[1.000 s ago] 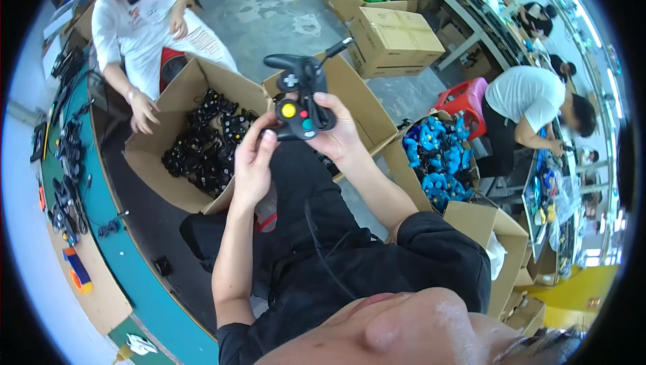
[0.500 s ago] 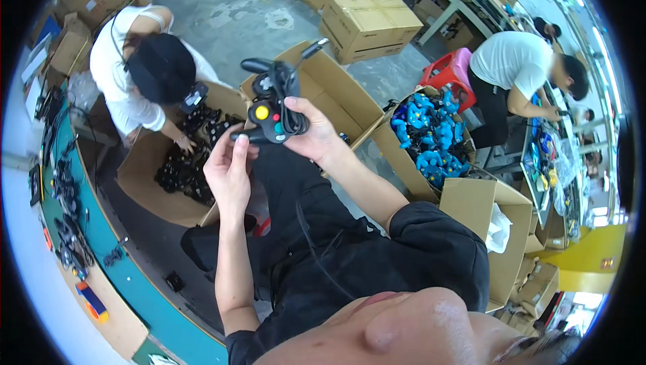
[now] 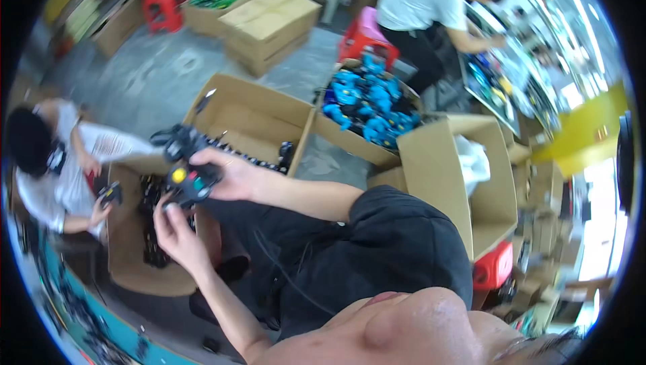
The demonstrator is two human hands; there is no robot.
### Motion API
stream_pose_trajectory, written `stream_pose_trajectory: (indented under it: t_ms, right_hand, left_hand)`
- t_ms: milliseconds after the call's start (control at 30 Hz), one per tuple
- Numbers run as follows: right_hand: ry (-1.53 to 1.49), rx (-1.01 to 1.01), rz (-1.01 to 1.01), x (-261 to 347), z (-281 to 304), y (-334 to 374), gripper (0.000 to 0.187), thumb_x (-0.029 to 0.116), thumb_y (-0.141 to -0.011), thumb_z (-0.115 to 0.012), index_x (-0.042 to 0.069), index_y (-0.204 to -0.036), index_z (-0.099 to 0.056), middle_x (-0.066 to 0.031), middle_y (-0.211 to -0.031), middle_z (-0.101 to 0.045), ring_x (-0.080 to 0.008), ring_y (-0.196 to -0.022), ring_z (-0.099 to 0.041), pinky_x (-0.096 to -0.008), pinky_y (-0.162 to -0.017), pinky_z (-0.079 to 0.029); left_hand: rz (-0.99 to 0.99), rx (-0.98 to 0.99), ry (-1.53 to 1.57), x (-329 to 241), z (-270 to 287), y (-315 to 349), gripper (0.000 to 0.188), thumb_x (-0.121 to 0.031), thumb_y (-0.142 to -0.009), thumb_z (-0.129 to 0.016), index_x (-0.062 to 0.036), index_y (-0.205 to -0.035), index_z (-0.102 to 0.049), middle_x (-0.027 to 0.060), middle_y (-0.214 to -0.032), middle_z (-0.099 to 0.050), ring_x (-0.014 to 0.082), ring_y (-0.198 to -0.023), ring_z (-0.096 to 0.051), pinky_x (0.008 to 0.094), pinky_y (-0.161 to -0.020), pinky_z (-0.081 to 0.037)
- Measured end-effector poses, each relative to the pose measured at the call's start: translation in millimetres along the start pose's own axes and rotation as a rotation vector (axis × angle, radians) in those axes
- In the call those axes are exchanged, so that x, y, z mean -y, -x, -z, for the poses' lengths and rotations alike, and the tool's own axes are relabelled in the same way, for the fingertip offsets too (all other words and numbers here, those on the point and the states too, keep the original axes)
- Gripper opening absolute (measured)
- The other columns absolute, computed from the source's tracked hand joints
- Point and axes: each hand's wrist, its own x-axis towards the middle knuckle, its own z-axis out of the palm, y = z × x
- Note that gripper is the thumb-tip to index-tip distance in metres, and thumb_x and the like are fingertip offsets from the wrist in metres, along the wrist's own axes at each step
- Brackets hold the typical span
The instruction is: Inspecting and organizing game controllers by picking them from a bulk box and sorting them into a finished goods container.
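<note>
My right hand (image 3: 229,173) grips a black game controller (image 3: 192,187) with a yellow button, smaller green and red ones and a bundled cable. At the lower end of the controller, the fingertips of my left hand (image 3: 178,234) are closed on its handle. Below it stands a cardboard box (image 3: 151,281) holding several black controllers (image 3: 153,220). Just beyond my right hand is a larger open carton (image 3: 259,106) with dark controllers along its near side; part of it is hidden by my hand and forearm.
On the left a co-worker (image 3: 57,170) holds a dark controller (image 3: 112,193). Blue controllers (image 3: 370,99) fill a box, with an open carton (image 3: 494,197) to its right. Another person (image 3: 424,2) works at a bench near a red stool (image 3: 367,45). A teal bench (image 3: 114,345) edges the lower left.
The view has turned to the right, so the scene lies further left. The controller stays in my hands. The left co-worker has straightened from the box and now holds a controller.
</note>
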Motion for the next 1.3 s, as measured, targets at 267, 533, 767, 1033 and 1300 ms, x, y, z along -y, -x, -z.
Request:
stream_pose_trajectory:
  t_ms: [267,533,767,1033,1300]
  right_hand:
    - [-0.057,0.059,0.034,3.0,-2.5,18.1,0.033,0.019,-0.096,-0.067,0.005,-0.125,-0.065,-0.0098,-0.114,-0.073,-0.0212,-0.105,-0.07,-0.0401,-0.102,-0.053]
    - [0.185,-0.069,0.066,3.1,-0.4,16.4,0.036,0.008,-0.091,-0.07,0.004,-0.126,-0.064,-0.0074,-0.112,-0.072,-0.0192,-0.102,-0.072,-0.037,-0.094,-0.059]
    - [0.386,-0.054,0.122,-12.1,1.1,24.6,0.037,0.004,-0.089,-0.071,0.001,-0.125,-0.062,-0.0054,-0.113,-0.07,-0.0157,-0.101,-0.068,-0.0317,-0.092,-0.056]
    - [0.83,-0.119,0.136,-17.2,-6.1,31.2,0.065,0.001,-0.076,-0.078,-0.002,-0.137,-0.056,-0.0085,-0.121,-0.064,-0.0168,-0.112,-0.062,-0.0316,-0.1,-0.05]
    - [1.009,-0.128,0.11,-22.7,7.4,20.7,0.074,0.003,-0.068,-0.082,-0.001,-0.137,-0.055,-0.0084,-0.123,-0.064,-0.0179,-0.116,-0.059,-0.0326,-0.106,-0.046]
  left_hand:
    - [-0.002,0.113,0.145,-3.2,0.6,-6.9,0.044,-0.032,-0.114,-0.044,0.0048,-0.126,-0.066,0.0112,-0.101,-0.072,0.0139,-0.084,-0.068,0.0277,-0.076,-0.056]
    - [-0.111,-0.032,-0.068,-29.7,10.1,-11.5,0.042,-0.024,-0.113,-0.045,0.0065,-0.138,-0.059,0.0168,-0.136,-0.065,0.022,-0.127,-0.061,0.037,-0.108,-0.046]
    - [-0.178,0.291,-0.347,-61.0,-16.4,-11.0,0.063,-0.012,-0.102,-0.063,0.0025,-0.157,-0.036,0.0233,-0.157,-0.046,0.0305,-0.146,-0.044,0.0411,-0.122,-0.031]
    - [-0.246,0.147,-0.214,-53.6,-27.3,-19.0,0.062,-0.01,-0.104,-0.061,0.0012,-0.159,-0.034,0.0243,-0.156,-0.045,0.0298,-0.145,-0.045,0.0398,-0.119,-0.035]
    - [-0.372,0.102,-0.434,-47.7,-20.8,-25.0,0.028,-0.01,-0.105,-0.061,0.0029,-0.127,-0.069,0.0201,-0.134,-0.068,0.0256,-0.126,-0.063,0.0369,-0.107,-0.048]
